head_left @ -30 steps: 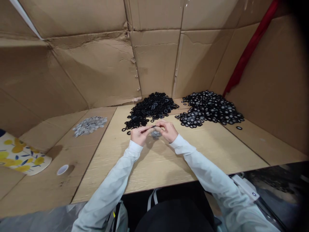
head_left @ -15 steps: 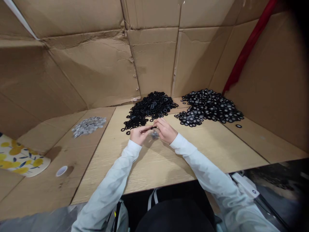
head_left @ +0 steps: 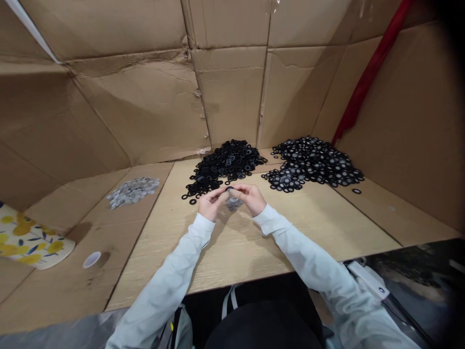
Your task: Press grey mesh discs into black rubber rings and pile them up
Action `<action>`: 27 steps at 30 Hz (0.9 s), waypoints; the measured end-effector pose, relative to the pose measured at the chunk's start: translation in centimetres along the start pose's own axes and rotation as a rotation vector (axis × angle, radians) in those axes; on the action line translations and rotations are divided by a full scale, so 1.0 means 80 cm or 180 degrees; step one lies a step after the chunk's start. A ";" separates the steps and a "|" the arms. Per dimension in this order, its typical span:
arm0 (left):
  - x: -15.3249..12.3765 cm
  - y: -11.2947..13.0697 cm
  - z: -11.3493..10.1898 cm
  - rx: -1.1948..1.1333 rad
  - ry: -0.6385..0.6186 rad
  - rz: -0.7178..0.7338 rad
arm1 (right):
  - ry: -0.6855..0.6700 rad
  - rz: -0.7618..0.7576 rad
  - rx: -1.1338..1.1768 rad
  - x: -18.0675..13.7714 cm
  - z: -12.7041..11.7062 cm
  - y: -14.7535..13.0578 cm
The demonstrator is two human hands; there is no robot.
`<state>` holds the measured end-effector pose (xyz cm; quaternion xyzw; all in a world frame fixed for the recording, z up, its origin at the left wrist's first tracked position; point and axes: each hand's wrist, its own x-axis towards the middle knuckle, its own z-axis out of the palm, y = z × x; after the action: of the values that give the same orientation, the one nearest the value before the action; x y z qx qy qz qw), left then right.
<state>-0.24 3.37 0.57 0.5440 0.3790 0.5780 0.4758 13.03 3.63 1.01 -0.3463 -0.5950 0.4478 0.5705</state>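
My left hand (head_left: 212, 203) and my right hand (head_left: 250, 198) meet above the pale wooden board (head_left: 290, 218), fingertips close together. A small black rubber ring (head_left: 229, 189) sits at their fingertips, and a grey mesh disc (head_left: 233, 204) shows just below it. The fingers partly hide both parts. Beyond my hands lies a heap of black rubber rings (head_left: 227, 162). To its right is a heap of black rings with grey centres (head_left: 312, 162). Grey mesh discs (head_left: 133, 192) form a smaller heap to the left.
Creased cardboard sheets (head_left: 145, 106) line the back and sides. A red strap (head_left: 366, 80) hangs at the right. On the left lie a yellow-patterned cloth (head_left: 25, 237) and a white tape roll (head_left: 92, 259). The board's front edge (head_left: 236, 286) runs close to my body.
My hands have come slightly closer, with the black ring now between both sets of fingertips. The whole view has shifted a little; the heaps have not visibly changed.
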 end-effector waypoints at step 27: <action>-0.008 0.017 -0.002 0.1097 -0.0074 0.0845 | 0.0446 -0.1301 -0.2072 -0.014 0.004 -0.010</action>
<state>-0.64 2.41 1.68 0.6690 0.3917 0.5560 0.2999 12.92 2.25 1.34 -0.4132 -0.7223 0.0880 0.5475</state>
